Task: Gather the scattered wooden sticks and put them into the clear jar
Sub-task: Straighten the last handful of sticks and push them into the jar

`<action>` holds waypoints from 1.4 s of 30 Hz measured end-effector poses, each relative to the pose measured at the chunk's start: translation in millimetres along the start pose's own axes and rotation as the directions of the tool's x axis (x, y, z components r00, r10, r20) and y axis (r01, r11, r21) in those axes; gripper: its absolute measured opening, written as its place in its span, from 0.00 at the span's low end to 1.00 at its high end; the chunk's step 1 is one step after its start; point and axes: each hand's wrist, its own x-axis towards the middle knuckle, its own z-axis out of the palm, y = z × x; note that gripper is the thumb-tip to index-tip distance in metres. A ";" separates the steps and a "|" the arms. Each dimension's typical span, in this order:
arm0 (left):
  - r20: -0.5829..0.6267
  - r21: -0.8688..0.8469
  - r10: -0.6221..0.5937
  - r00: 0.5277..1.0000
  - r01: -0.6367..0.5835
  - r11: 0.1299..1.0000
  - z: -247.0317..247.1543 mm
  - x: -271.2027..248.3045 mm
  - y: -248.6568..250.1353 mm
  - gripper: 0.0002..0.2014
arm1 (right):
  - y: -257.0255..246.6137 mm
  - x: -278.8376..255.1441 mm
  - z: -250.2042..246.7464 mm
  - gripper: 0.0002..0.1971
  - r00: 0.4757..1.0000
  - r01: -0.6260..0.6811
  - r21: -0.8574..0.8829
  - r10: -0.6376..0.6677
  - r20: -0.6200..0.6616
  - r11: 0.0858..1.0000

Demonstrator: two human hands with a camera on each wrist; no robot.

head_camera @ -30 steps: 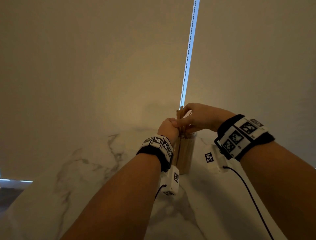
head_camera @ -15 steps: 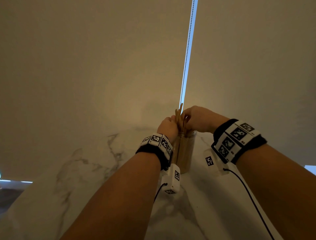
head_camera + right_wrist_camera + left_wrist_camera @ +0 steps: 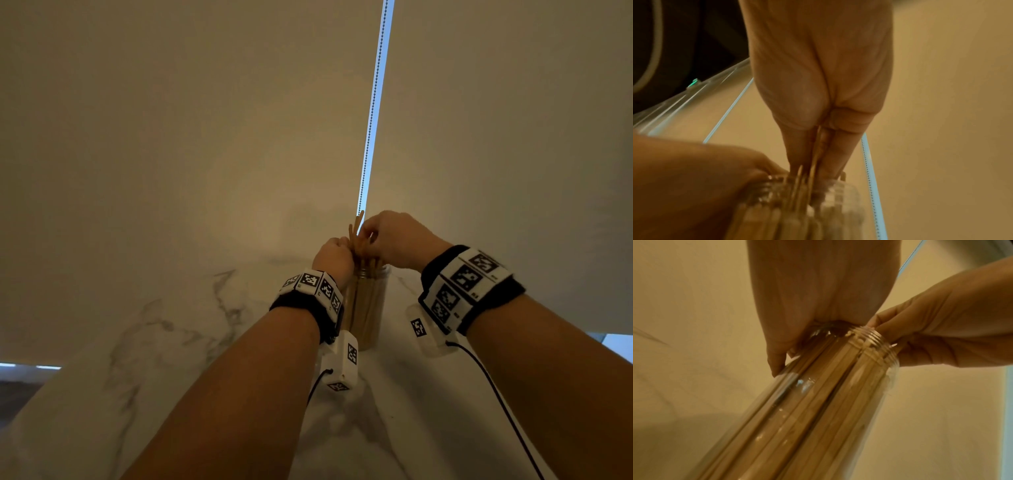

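Left hand (image 3: pixel 334 255) clamps the jar (image 3: pixel 366 308) mouth steady; right hand (image 3: pixel 394 240) pinches sticks (image 3: pixel 356 236), feeding them in upright.

Dim warm light; a white marble counter (image 3: pixel 144 346) meets beige roller blinds (image 3: pixel 191 130); a daylight slit (image 3: pixel 375 102) with bead chain between them.
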 end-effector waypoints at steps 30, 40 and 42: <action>0.027 0.110 0.020 0.999 -0.023 0.994 -2.5 7.6 -5.7 0.16 | 4.4 4.0 25.3 0.07 0.987 0.042 0.075 -0.030 -0.156 0.996; 0.085 0.009 0.012 0.996 -0.013 1.000 0.0 7.2 -10.4 0.18 | -2.1 5.1 13.1 0.05 0.998 0.005 0.262 0.011 -0.059 0.965; 0.089 -0.042 -0.004 0.996 0.008 0.999 -0.6 8.3 -10.7 0.18 | -1.2 2.0 14.2 0.06 0.999 0.038 0.129 -0.033 -0.043 0.991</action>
